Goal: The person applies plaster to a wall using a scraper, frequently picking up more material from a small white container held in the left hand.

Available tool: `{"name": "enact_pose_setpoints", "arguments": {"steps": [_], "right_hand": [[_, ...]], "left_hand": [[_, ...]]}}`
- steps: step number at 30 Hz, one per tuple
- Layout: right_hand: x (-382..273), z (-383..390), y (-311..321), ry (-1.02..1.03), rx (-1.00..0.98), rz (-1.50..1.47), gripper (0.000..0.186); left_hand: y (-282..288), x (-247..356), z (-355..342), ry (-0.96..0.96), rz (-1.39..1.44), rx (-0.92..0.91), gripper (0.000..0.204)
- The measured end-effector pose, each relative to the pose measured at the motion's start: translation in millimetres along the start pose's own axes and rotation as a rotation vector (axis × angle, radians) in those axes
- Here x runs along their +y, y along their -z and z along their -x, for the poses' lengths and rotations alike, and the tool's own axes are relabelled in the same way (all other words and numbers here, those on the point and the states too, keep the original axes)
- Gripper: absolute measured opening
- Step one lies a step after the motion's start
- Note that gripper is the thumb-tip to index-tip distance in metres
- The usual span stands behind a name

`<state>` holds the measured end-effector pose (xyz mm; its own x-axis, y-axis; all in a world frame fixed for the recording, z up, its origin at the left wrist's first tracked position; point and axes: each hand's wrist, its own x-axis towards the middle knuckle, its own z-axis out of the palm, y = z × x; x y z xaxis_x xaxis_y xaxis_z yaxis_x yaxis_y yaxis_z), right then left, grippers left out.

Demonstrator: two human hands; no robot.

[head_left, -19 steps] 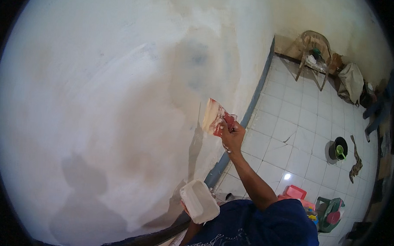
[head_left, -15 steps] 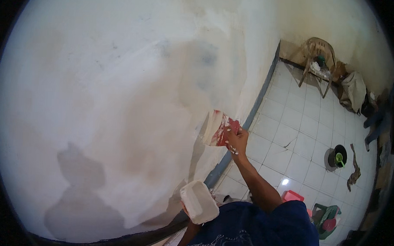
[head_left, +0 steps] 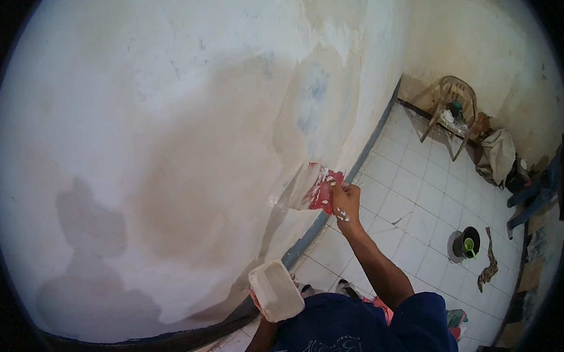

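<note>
My right hand (head_left: 348, 206), smeared with white paste, grips a wide red putty knife (head_left: 320, 190) at the lower part of the wall (head_left: 190, 135). White paste streaks the blade, whose far edge lies at or very close to the wall surface. Lower down, a whitish rectangular plastic tub (head_left: 278, 292) is held in my left hand (head_left: 255, 299); most of those fingers are hidden behind it. Paste coats the tub's inside. Above the blade, the wall shows a patchy beige area with bluish spots.
A grey-blue skirting (head_left: 304, 240) borders the white tiled floor (head_left: 397, 180). A dark bucket (head_left: 458, 246) holding a green dipper (head_left: 469, 247) stands beside a crumpled rag (head_left: 488, 270). Farther off are a plastic chair (head_left: 457, 95), a pale sack (head_left: 498, 152) and another person's legs (head_left: 539, 191).
The view has shifted, so the chair and bucket sit lower and a little left. My hands keep hold of the putty knife and tub. The red and green items by my shirt are more hidden.
</note>
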<state>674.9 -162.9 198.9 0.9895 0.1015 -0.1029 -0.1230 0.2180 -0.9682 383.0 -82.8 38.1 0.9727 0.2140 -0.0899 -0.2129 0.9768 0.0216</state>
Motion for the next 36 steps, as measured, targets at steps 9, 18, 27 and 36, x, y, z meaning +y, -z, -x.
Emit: {"name": "enact_pose_setpoints", "arguments": {"steps": [9, 18, 27, 36], "right_hand": [[-21.3, -3.1, -9.8, 0.186, -0.040, 0.290, 0.024], [-30.1, -4.3, 5.0, 0.092, -0.087, 0.501, 0.032], [-18.6, -1.2, -4.2, -0.009, -0.107, 0.347, 0.028], [-26.1, -8.6, -22.0, -0.055, -0.231, 0.556, 0.046]], "left_hand": [[-11.2, 2.9, -2.2, 0.065, 0.011, -0.021, 0.102], [-4.8, 0.6, -1.9, 0.104, -0.070, -0.080, 0.100], [-5.9, -0.2, 1.2, 0.023, -0.059, 0.001, 0.097], [-16.7, -2.5, -1.4, 0.086, -0.079, -0.119, 0.095]]}}
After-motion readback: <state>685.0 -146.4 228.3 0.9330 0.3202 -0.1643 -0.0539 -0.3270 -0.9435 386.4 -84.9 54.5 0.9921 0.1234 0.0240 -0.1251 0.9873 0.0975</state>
